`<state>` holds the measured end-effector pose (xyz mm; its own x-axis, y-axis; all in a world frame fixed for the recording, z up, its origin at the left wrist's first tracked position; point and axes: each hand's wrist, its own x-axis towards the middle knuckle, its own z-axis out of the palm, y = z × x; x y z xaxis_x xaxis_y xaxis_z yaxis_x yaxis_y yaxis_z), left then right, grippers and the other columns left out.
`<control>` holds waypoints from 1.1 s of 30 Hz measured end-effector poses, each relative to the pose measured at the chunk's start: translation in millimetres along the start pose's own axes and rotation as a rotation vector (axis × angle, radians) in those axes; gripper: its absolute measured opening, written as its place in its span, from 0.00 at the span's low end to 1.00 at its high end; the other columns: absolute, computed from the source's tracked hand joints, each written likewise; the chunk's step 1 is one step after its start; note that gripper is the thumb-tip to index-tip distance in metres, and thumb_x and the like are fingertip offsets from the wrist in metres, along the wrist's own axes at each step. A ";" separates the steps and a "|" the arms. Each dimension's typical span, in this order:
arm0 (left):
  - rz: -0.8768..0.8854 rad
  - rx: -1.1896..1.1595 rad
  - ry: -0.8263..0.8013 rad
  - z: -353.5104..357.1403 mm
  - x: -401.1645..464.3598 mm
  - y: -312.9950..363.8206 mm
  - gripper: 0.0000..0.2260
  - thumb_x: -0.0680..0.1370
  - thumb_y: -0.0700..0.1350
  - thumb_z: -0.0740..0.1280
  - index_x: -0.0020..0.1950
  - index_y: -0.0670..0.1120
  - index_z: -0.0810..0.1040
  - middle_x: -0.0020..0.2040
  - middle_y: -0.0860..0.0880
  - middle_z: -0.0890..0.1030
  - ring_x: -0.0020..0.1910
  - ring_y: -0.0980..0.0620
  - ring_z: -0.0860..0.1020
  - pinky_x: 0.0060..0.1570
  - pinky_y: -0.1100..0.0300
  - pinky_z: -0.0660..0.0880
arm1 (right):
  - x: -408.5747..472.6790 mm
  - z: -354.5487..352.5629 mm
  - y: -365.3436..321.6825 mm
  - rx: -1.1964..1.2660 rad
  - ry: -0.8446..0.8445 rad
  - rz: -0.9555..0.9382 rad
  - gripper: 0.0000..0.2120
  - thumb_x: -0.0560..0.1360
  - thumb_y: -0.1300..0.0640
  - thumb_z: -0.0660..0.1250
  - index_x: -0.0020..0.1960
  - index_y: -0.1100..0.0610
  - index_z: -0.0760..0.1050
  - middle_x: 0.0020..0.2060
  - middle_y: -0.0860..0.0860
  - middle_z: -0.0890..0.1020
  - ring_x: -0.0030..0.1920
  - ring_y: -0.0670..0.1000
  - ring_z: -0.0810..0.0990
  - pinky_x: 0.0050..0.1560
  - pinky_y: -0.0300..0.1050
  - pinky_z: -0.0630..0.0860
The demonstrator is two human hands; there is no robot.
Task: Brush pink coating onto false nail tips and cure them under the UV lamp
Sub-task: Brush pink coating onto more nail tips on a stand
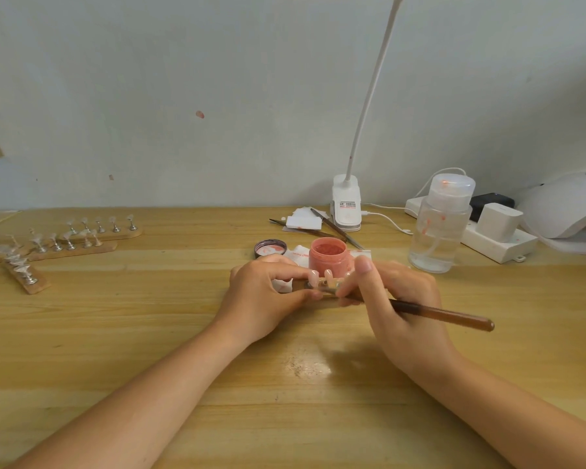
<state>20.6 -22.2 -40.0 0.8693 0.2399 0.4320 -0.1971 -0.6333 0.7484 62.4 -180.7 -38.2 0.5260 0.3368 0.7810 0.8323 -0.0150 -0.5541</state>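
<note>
**Head cam: coating tips on a strip, jar close by**

Head view, looking down at both my hands over the wooden desk (149, 333).

Grip: my left hand (261, 296) pinches one end of a small holder strip (322, 287), thumb + fingers curled round it, so it stays steady just off the desk. My right hand (396, 299) has its fingers curled round the brush (444, 314): handle trails out to the right, bristle end buried between my fingers, so can't tell if it's touching a tip. At least 2 pale nail tips (320, 275) stand up on the strip between my hands; the rest are hidden.

Why laid out so: the pink jar (328, 254) sits open just behind my hands, short reach for reloading. Its lid (270, 248) lies beside it on the left, inside up. The UV lamp (565, 211) waits far right, near the desk's back edge, for the cure step, I'd judge.

Counts:
- 1 jar, 1 lid, 1 brush in hand
- spare strips (71, 243) w/ clear tips at left: approx. 4, some crossing, exact no. unclear
- 1 pump bottle (440, 225), pink smears on it
- 1 clip lamp (347, 206)
- 1 power strip (487, 238)
- 2 thin tools (335, 228) by white pads, behind the jar
</note>
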 end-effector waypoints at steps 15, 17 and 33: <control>-0.011 0.016 -0.001 -0.6 -0.3 2.0 0.11 0.65 0.46 0.76 0.35 0.61 0.79 0.36 0.63 0.79 0.41 0.64 0.75 0.58 0.41 0.66 | 0.2 -2.8 -6.4 0.075 -0.007 0.137 0.22 0.75 0.46 0.56 0.30 0.56 0.77 0.26 0.46 0.79 0.30 0.46 0.79 0.36 0.47 0.75; -0.004 0.018 -0.008 -0.6 -0.6 2.9 0.11 0.65 0.45 0.76 0.31 0.61 0.79 0.36 0.67 0.78 0.40 0.65 0.75 0.58 0.41 0.66 | 2.9 -6.8 -9.8 0.065 0.031 0.096 0.18 0.75 0.47 0.58 0.32 0.54 0.77 0.27 0.46 0.79 0.32 0.46 0.79 0.36 0.45 0.75; 0.010 -0.016 -0.016 -1.7 -1.3 -0.8 0.13 0.65 0.45 0.76 0.31 0.62 0.77 0.36 0.63 0.79 0.41 0.64 0.75 0.45 0.72 0.68 | 9.5 -38.5 16.7 0.011 0.054 0.138 0.17 0.76 0.48 0.61 0.34 0.55 0.78 0.27 0.48 0.80 0.31 0.43 0.78 0.34 0.32 0.72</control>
<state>18.9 -20.7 -40.3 0.8742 0.2218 0.4320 -0.2131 -0.6242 0.7516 88.1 -214.0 -28.9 0.6439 0.2816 0.7114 0.7499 -0.0475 -0.6599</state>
